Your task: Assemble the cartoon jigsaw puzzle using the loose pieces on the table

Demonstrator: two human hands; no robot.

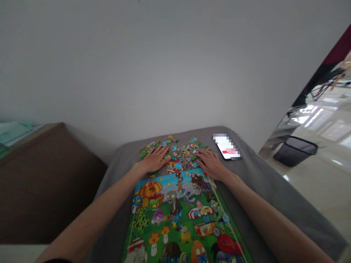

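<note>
The left hand [155,159] and right hand [211,164] lie flat and open, palms down, fingers resting on the jigsaw pieces [175,155], grasping nothing; the heap sits between them, spread crosswise, neither hand clearly nearer; a puzzle picture [175,215] lies just behind the hands, its long axis running towards the person; a phone [227,146] sits just past the right hand, on a grey cover [260,190]; a mesh bin [295,150] stands off to the right, on the floor.
</note>
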